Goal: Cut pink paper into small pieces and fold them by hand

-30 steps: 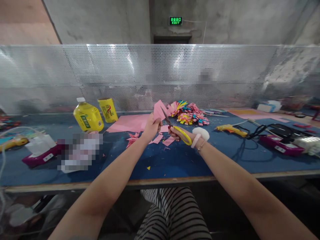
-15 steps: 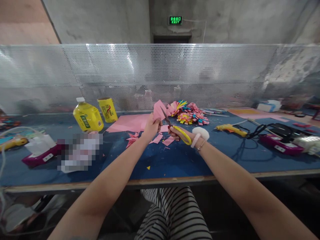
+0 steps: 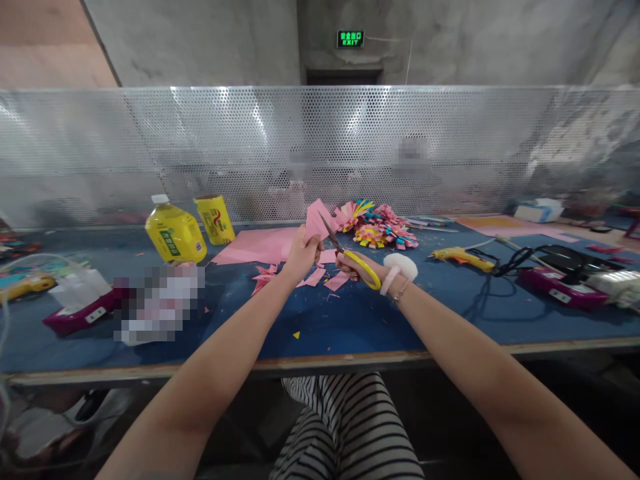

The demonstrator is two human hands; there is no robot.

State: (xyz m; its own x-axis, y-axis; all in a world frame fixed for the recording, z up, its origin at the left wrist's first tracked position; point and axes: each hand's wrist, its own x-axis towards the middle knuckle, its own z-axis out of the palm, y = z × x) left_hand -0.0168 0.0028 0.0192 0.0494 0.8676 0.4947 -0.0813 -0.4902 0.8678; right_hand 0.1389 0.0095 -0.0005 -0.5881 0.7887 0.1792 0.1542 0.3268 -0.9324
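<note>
Pink scraps (image 3: 337, 281) lay just beside R hand (image 3: 349, 265), which gripped yellow-hdl scissors (image 3: 357, 258). Nearby L hand (image 3: 304, 253) pinched pink paper (image 3: 317, 219) at the blades. Beyond L hand: lg pink sheet (image 3: 253, 245); beyond R hand: fringed paper flowers (image 3: 385, 230).

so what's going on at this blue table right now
A person's left hand holds up a piece of pink paper, and the right hand grips yellow-handled scissors, blades at the paper. Pink scraps lie on the table below, with colourful fringed paper heaped beyond.
</note>
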